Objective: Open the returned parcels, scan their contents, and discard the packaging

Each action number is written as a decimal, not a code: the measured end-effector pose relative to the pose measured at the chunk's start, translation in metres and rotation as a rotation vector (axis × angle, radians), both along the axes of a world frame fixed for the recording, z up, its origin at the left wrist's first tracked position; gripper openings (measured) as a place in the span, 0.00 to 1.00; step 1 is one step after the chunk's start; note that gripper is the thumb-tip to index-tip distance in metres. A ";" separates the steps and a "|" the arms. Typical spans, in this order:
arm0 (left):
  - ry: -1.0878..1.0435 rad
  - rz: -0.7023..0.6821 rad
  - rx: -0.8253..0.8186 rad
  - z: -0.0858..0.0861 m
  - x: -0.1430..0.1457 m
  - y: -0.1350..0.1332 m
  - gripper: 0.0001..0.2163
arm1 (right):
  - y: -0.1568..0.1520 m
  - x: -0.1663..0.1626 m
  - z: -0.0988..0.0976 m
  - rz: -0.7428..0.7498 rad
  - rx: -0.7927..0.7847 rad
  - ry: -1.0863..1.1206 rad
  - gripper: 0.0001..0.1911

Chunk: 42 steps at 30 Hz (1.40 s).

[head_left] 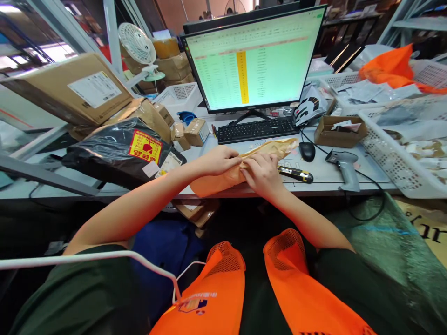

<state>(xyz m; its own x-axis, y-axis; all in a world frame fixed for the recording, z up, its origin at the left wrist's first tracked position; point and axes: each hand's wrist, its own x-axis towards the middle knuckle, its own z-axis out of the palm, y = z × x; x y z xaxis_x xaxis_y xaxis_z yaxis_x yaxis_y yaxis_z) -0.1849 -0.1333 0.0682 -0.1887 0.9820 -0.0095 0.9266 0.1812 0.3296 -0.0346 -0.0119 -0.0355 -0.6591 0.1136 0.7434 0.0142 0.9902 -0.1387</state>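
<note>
A yellow-brown padded envelope lies at the front edge of the desk, its far end reaching toward the mouse. My left hand is closed on the envelope's upper edge. Close beside it, my right hand grips the same edge with bent fingers. The two hands nearly meet at the middle of the envelope. What is inside it cannot be seen. Just right of my right hand lies a yellow and black utility knife.
Behind the envelope are a keyboard and a monitor. A mouse, a barcode scanner and white baskets stand right. A black wrapped parcel, cartons and a small fan crowd the left.
</note>
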 end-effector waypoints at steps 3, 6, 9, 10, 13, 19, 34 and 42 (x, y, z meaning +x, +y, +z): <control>0.126 0.043 0.016 -0.004 0.003 -0.003 0.19 | -0.001 -0.001 -0.001 0.018 0.083 0.039 0.15; 0.384 0.182 0.041 -0.003 -0.017 -0.011 0.16 | 0.000 0.016 -0.002 0.167 0.203 0.042 0.14; 0.554 0.413 0.136 0.004 -0.060 -0.028 0.15 | 0.013 0.050 -0.004 0.327 0.285 -0.004 0.15; 0.571 0.464 0.169 0.007 -0.075 -0.035 0.16 | 0.020 0.061 -0.004 0.348 0.291 -0.020 0.16; 0.550 0.483 0.201 0.011 -0.106 -0.044 0.15 | 0.046 0.080 -0.003 0.287 0.253 -0.046 0.20; 0.372 0.316 0.097 0.009 -0.095 -0.011 0.14 | 0.048 0.037 0.031 0.242 0.177 -0.210 0.16; 0.601 0.051 0.272 0.009 -0.008 -0.024 0.19 | 0.039 -0.052 0.089 0.080 0.189 -0.354 0.13; 0.156 0.032 0.543 -0.021 -0.037 -0.050 0.18 | 0.089 0.005 0.057 0.112 -0.127 0.096 0.42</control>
<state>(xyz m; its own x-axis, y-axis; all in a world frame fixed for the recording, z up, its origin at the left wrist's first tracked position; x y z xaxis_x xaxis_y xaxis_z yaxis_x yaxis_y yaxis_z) -0.2224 -0.1832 0.0476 -0.1769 0.8318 0.5262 0.9686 0.0523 0.2429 -0.0297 0.0775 0.0210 -0.5999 0.1406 0.7876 -0.1144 0.9593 -0.2583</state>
